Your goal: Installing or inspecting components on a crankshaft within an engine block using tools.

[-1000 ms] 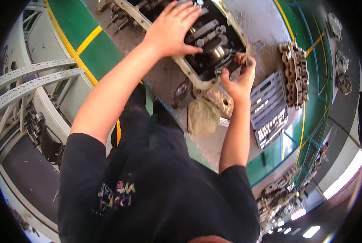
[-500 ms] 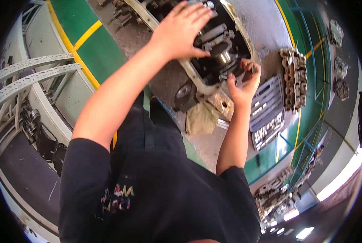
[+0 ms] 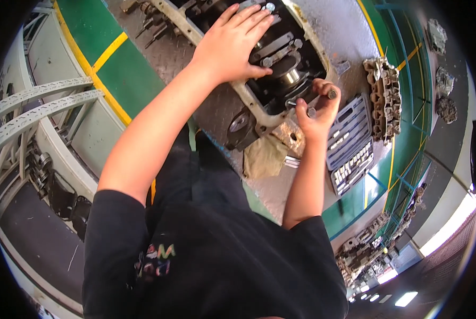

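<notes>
An open engine block lies in front of me, its dark inside showing a crankshaft with a bright journal. A bearing cap with two bolts spans the shaft. My left hand lies palm down over the block's near left side, fingers outstretched, fingertips beside a shiny bolt head. At the block's near right end, my right hand is closed around two bolts, a near bolt by the thumb and a far bolt by the fingers. Whatever the bolts sit in is hidden.
A socket set case sits open right of my right forearm, beside a rusty cylinder head. A tan cloth and a rusty plate lie nearer. White metal rails stand at left.
The view has shifted slightly. My right hand's fingers have moved a little, and both bolt heads now show more plainly. My left hand keeps its place on the block.
</notes>
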A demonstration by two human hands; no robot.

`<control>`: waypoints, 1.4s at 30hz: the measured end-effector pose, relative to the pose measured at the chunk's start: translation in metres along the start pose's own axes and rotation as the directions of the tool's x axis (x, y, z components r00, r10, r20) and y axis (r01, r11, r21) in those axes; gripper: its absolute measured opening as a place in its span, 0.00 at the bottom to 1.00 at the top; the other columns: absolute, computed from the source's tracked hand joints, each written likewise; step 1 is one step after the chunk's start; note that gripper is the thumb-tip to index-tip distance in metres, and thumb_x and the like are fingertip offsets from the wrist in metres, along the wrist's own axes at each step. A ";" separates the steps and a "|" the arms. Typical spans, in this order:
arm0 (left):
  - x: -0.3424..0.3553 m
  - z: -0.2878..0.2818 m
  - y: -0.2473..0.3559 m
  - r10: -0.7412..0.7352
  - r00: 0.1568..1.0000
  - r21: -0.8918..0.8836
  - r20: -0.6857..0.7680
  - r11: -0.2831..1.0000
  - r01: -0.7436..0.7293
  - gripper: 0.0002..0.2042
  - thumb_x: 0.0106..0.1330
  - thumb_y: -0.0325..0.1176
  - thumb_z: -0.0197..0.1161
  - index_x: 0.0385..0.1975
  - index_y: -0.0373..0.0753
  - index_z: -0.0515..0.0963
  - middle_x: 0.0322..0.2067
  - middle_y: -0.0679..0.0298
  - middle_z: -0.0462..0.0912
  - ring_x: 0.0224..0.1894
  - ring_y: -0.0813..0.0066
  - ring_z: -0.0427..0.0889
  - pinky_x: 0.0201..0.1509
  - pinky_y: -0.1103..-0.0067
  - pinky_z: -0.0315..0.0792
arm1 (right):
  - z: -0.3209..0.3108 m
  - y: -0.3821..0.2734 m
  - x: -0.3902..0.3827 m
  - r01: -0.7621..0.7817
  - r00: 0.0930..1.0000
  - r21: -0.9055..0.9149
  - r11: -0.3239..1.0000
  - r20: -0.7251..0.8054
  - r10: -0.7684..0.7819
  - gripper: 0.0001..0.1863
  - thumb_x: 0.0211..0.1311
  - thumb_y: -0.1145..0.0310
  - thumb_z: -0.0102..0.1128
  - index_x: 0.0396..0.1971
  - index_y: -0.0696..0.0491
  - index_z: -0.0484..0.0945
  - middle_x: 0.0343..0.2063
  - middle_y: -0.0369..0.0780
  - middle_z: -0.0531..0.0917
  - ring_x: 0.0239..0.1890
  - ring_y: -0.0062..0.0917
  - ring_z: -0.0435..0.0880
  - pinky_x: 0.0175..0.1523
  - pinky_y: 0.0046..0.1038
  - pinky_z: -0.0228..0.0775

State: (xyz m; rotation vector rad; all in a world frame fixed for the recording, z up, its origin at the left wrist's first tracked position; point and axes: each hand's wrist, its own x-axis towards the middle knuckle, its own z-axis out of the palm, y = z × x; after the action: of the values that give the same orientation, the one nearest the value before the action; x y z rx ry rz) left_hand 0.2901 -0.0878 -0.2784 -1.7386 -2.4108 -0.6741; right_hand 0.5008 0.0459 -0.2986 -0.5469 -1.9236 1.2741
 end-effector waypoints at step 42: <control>0.007 -0.021 0.025 0.172 0.978 -0.062 0.121 0.984 -0.166 0.62 0.36 0.57 0.79 0.72 0.37 0.53 0.72 0.52 0.56 0.75 0.53 0.52 0.75 0.50 0.39 | -0.007 -0.036 -0.006 -0.018 0.993 -0.501 0.866 -0.112 -0.044 0.32 0.31 0.61 0.77 0.42 0.50 0.72 0.46 0.41 0.74 0.57 0.41 0.70 0.63 0.44 0.56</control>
State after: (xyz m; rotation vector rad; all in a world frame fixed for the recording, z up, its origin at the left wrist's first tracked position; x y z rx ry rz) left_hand 0.3063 -0.0837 -0.2495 -2.0373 -2.3055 -0.6287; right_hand 0.5117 0.0310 -0.2668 -0.8481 -2.1513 0.6968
